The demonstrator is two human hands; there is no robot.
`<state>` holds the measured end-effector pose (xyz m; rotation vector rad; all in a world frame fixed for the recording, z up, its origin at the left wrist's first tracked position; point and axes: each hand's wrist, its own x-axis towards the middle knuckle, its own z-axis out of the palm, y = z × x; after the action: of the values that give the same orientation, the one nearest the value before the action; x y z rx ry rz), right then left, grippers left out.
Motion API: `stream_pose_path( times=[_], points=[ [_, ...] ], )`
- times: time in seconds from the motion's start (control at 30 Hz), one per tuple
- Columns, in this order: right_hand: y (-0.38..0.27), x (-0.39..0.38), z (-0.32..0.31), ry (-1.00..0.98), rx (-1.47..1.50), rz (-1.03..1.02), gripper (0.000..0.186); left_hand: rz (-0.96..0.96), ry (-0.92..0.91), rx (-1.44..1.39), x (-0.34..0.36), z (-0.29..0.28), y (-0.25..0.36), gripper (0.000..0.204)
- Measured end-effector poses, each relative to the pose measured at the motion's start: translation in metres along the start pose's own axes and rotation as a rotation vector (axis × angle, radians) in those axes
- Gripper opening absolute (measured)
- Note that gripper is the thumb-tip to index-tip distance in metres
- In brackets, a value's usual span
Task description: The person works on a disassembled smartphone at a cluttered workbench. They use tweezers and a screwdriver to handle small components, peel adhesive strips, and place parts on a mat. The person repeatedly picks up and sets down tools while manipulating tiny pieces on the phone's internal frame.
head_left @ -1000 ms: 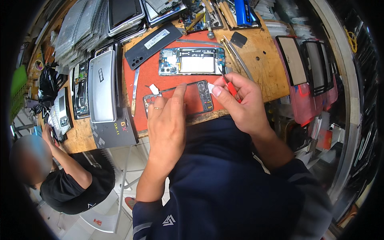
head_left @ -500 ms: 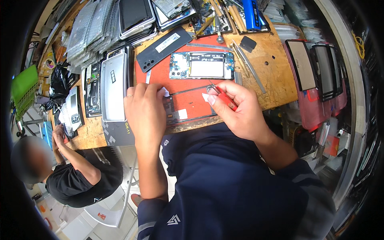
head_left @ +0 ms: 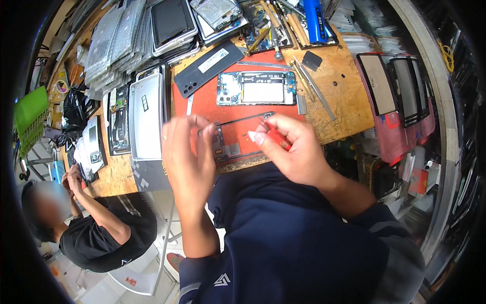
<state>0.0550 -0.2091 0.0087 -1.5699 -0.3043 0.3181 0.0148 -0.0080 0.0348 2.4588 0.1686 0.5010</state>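
Observation:
My right hand is closed on a red-handled tool and a small white scrap shows at its thumb tip. The tool's kind cannot be made out. My left hand hovers at the left end of a thin black phone frame, thumb and fingers bent and apart, nothing visible between them. This frame lies on a red mat near the table's front edge. Beyond it rests an opened phone, circuit board and white battery showing. A dark phone back cover lies slanted at its upper left.
Screwdrivers and metal strips lie right of the mat. A white tray and bubble-wrapped stacks fill the left. Screen panels lean at the right. A seated person in black is at the lower left.
My left hand has lifted slightly, its fingers have spread, and the white scrap seen at its fingertips no longer shows. My right hand has shifted a little left, with the red-handled tool tilted differently.

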Motion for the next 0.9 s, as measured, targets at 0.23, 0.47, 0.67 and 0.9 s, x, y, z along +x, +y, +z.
stream_pose_path(
  times=[0.23, 0.47, 0.67, 0.9],
  points=[
    [0.000, -0.008, 0.024, -0.155, -0.032, -0.032, 0.013, -0.294, 0.099, -0.711, -0.064, 0.009, 0.022, 0.011],
    [0.007, -0.021, 0.027, -0.381, -0.202, -0.034, 0.016, -0.202, 0.085, -0.719, -0.125, -0.007, -0.006, 0.012],
    [0.012, 0.028, -0.072, 0.364, -0.827, -0.203, 0.030, -0.670, -0.227, -0.919, -0.193, 0.037, -0.103, 0.011],
    [0.025, 0.049, -0.120, 0.465, -1.258, -0.492, 0.025, -0.650, 0.344, 0.155, -0.091, -0.007, -0.388, 0.011]
  ],
)
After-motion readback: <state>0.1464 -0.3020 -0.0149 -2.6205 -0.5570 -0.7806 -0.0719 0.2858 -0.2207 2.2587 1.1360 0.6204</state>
